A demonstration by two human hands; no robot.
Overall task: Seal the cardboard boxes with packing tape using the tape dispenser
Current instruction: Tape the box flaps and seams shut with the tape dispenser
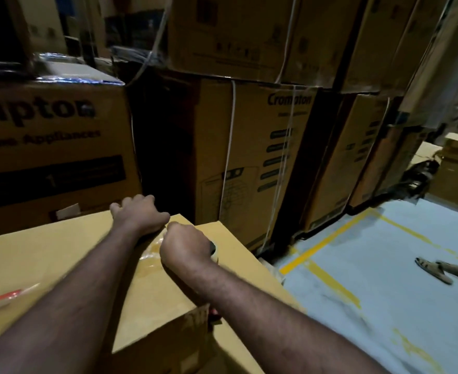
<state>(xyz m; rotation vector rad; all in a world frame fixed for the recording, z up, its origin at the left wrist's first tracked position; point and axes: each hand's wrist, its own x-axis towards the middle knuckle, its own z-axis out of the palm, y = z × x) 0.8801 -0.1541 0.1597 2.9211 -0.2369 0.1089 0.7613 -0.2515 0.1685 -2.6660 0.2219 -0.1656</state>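
A plain cardboard box (60, 255) fills the lower left, its top flaps closed. A strip of clear packing tape (152, 252) runs along the seam toward the far edge. My left hand (138, 214) rests at the far edge of the box, fingers curled over the rim and pressing the tape end. Just behind it my right hand (187, 244) grips a roll of tape (213, 249), mostly hidden under the fist. An orange-and-clear piece of tape (5, 295) lies on the box top at the left.
Stacked printed cartons (252, 147) bound with white straps rise right behind the box. Another large carton (47, 147) stands at the left. Grey floor with yellow lines (327, 238) opens to the right, where a person's sandalled foot (435, 269) stands.
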